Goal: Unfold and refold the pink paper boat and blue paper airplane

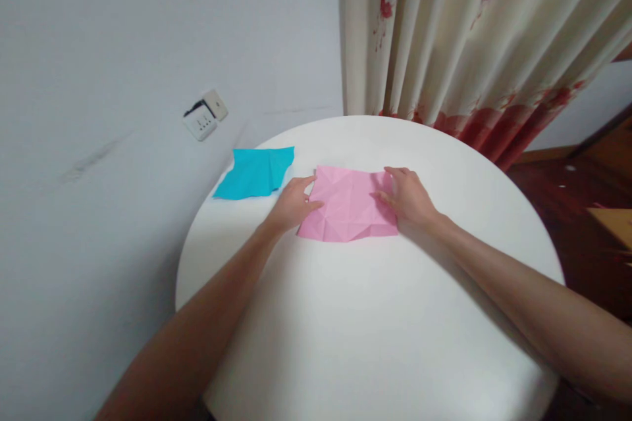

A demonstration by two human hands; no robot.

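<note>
A creased pink paper sheet (pixel 348 204) lies flat on the round white table (pixel 375 316). My left hand (pixel 292 202) rests on the sheet's left edge, fingers spread and pressing it down. My right hand (pixel 407 197) lies on the sheet's right edge, fingers also pressing on the paper. Neither hand lifts the sheet. A creased blue paper sheet (pixel 257 172) lies on the table to the left of my left hand, untouched.
A grey wall with a white socket plate (pixel 205 116) stands close behind the table on the left. A cream curtain with red flowers (pixel 469 39) hangs behind the table. Dark wooden floor (pixel 567 191) shows at the right.
</note>
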